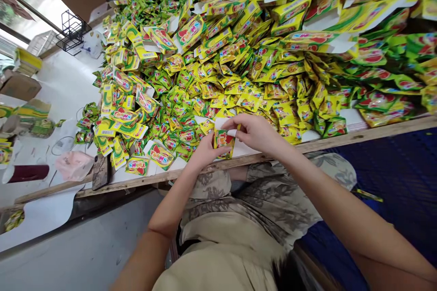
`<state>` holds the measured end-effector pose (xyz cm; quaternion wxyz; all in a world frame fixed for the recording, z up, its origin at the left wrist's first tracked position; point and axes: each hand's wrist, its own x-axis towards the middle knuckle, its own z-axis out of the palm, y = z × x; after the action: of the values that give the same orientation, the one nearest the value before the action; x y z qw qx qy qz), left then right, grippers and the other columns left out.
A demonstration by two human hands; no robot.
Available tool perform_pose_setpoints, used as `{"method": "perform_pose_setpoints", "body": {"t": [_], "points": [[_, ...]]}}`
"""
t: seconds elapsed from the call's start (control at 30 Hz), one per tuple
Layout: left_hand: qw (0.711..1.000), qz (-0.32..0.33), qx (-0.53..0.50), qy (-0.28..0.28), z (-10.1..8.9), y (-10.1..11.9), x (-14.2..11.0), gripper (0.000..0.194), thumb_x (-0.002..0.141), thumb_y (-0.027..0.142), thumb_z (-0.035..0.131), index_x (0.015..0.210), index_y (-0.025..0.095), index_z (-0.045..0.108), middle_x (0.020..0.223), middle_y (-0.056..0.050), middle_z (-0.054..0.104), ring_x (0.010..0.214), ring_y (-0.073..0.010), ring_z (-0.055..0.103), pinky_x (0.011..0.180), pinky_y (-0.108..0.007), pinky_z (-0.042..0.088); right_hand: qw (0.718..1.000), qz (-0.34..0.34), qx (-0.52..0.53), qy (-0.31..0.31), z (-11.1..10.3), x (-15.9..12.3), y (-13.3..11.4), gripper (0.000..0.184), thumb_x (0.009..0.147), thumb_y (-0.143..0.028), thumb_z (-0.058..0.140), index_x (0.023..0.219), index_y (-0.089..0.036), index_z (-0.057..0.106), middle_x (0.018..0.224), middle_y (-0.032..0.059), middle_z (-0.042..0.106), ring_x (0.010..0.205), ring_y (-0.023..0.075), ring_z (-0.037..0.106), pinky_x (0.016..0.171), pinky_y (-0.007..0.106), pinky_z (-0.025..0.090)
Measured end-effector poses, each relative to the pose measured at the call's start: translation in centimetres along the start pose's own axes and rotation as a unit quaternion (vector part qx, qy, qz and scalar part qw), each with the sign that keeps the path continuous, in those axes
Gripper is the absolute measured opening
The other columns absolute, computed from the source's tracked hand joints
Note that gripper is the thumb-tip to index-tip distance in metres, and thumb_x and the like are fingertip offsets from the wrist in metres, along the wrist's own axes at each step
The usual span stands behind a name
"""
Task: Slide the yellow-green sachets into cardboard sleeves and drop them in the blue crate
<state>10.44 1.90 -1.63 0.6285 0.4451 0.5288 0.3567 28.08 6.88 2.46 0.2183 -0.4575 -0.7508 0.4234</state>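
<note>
At the front edge of the bench [348, 139], the left hand [204, 151] has a small box [223, 138] in its grip and the right hand [255, 132] seems to pinch its white flap [220, 123], not yet closed, while many packets [248, 101] lie loose behind.

The left hand [204, 151] holds a small yellow-and-green box [223, 142] upright, thumb across its front; the right hand [254, 132] has its fingertips at the box's white flap [220, 123], though whether they pinch it is hard to tell; both are at the near wooden edge [310, 145] of the white surface [68, 84]; beyond them spreads a heap of yellow packets [251, 100], with green packets [157, 0] at the far left; more boxes [124, 116] lie left of the hands, near a phone [101, 172]; farther left stands a black wire rack [71, 32]
</note>
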Motion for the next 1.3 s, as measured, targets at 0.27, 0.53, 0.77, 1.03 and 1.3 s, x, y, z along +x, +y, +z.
{"method": "perform_pose_setpoints", "body": {"t": [0.27,0.53,0.77,1.03,1.3], "points": [[1.000,0.003,-0.003,0.001,-0.8,-0.8,-0.7,0.056,0.055,0.041,0.088,0.098,0.014,0.064,0.101,-0.008,0.073,0.096,-0.0242,0.066,0.091,-0.037,0.050,0.943,0.122,0.303,0.060,2.2,-0.5,1.9,0.041,0.075,-0.050,0.068,0.098,-0.018,0.058,0.076,0.0007,0.063,0.052,0.0092,0.052,0.049,0.022,0.042],[0.973,-0.033,-0.227,-0.009,-0.6,0.9,-0.1,0.054,0.070,0.057,0.075,0.105,0.017,0.066,0.103,-0.008,0.073,0.106,-0.0273,0.065,0.096,-0.040,0.049,0.850,0.241,0.457,-0.101,1.6,0.7,0.9,0.038,0.053,-0.023,0.083,0.076,-0.017,0.053,0.060,-0.0064,0.054,0.046,0.0031,0.043,0.043,0.016,0.034],[0.933,-0.175,-0.295,-0.109,-2.4,2.9,1.2,0.034,0.061,0.016,0.073,0.095,0.012,0.067,0.085,-0.007,0.075,0.096,-0.0272,0.070,0.096,-0.041,0.049,0.837,0.240,0.477,-0.115,2.0,2.1,1.1,0.028,0.049,-0.010,0.069,0.068,-0.019,0.050,0.048,-0.0086,0.046,0.042,0.0040,0.039,0.041,0.016,0.030],[0.948,-0.135,-0.282,-0.061,-3.2,2.4,1.1,0.030,0.057,0.016,0.080,0.083,0.015,0.067,0.078,-0.002,0.071,0.077,-0.0179,0.068,0.084,-0.034,0.051,0.909,0.107,0.400,-0.051,2.5,2.2,1.6,0.035,0.054,-0.034,0.086,0.069,-0.017,0.059,0.060,-0.0044,0.054,0.054,0.0073,0.046,0.051,0.022,0.037],[0.962,0.221,0.081,0.139,-2.7,0.1,-1.1,0.016,0.074,0.030,0.078,0.083,0.020,0.072,0.095,-0.006,0.072,0.094,-0.0195,0.067,0.089,-0.036,0.052,0.974,-0.083,0.210,-0.007,2.2,0.4,2.2,0.022,0.078,-0.042,0.072,0.079,-0.020,0.067,0.091,0.0064,0.073,0.085,0.0199,0.067,0.077,0.033,0.053]]}}
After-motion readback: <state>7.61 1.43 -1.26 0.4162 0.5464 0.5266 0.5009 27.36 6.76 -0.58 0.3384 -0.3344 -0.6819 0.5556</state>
